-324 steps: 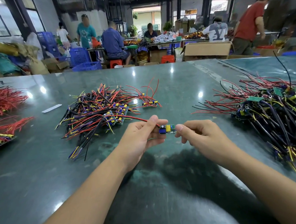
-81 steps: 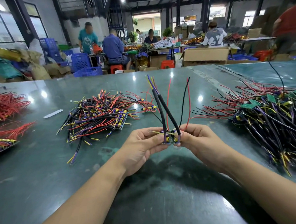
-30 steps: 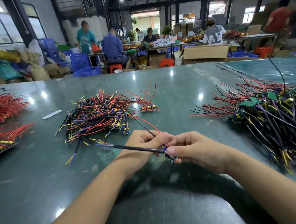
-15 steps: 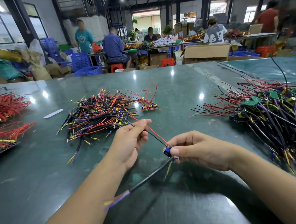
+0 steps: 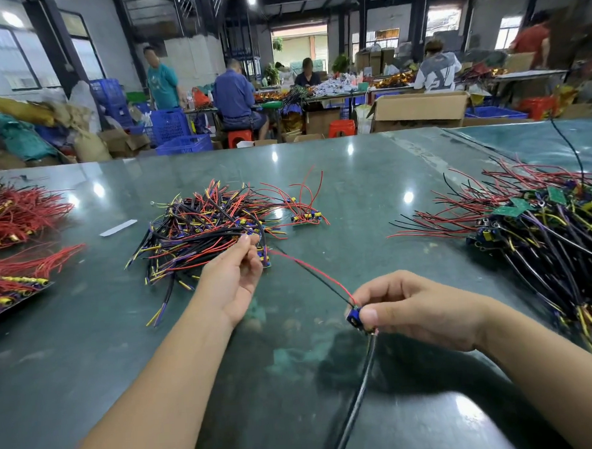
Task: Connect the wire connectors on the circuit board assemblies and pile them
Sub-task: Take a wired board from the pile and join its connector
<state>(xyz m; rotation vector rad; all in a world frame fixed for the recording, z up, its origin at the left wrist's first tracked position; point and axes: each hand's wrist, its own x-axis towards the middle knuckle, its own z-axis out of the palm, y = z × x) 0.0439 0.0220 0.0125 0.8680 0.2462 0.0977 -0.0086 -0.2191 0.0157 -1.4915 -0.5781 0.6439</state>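
Since half a second ago the left hand (image 5: 237, 279) has travelled out toward the middle pile (image 5: 212, 228) and now reaches its near right edge, fingers curled, apparently pinching the far ends of the thin red and black leads (image 5: 310, 270). The right hand (image 5: 408, 307) stays near the table's centre, thumb and fingers pinching the small blue circuit board assembly (image 5: 355, 319) just above the surface.

Open green tabletop (image 5: 354, 193) lies between the middle pile and the right pile (image 5: 545, 232), and more bare surface spreads toward the near edge under both forearms.

From the board the thin leads run far-left, taut, up to the left hand; the thick black sleeved cable (image 5: 355, 396) hangs the opposite way, near and slightly left, blurred at its tip.

Red wire bundles (image 5: 16, 215) sit at the far left. Beyond the glossy table, seated workers (image 5: 236, 93), blue crates (image 5: 169, 126) and cardboard boxes (image 5: 419, 109) fill a dim workshop.
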